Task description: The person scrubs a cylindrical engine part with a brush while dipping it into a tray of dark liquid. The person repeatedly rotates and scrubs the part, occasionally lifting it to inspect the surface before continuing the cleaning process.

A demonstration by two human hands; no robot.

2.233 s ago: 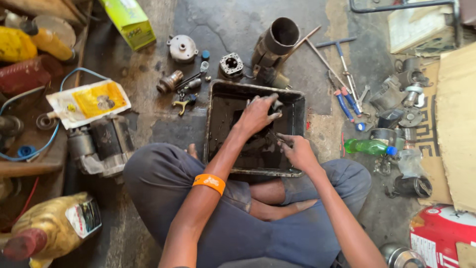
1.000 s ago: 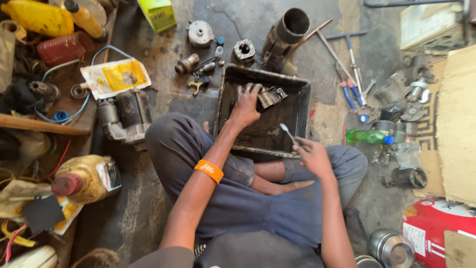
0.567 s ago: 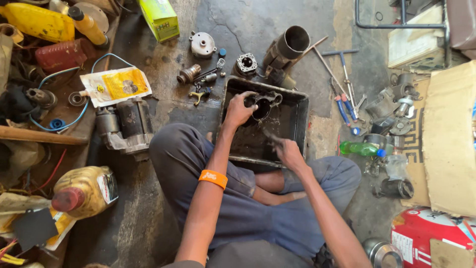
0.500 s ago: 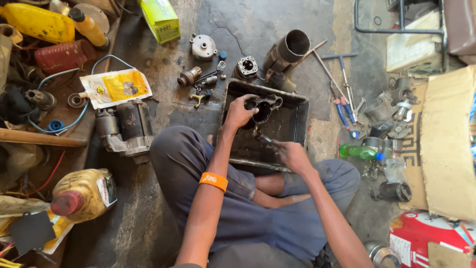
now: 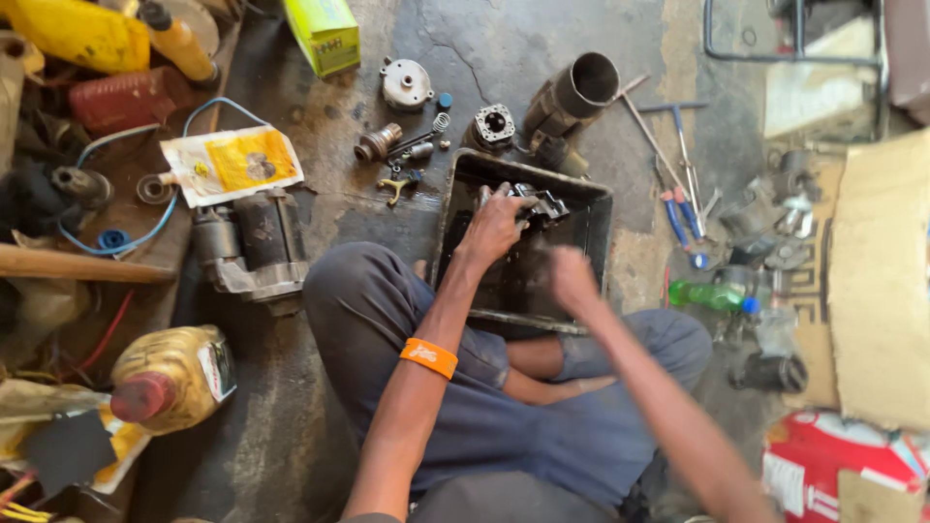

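the right hand (image 5: 572,279) has lifted, blurred, grip unclear; the left hand (image 5: 494,225) still clasps the metal part (image 5: 539,202) in the black tray (image 5: 596,228) on stained concrete floor (image 5: 465,48).

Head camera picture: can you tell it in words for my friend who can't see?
A person sitting on a stained floor holds a metal part with the left hand over a black tray; the right hand is blurred beside it. Tools, engine parts and oil bottles lie around.
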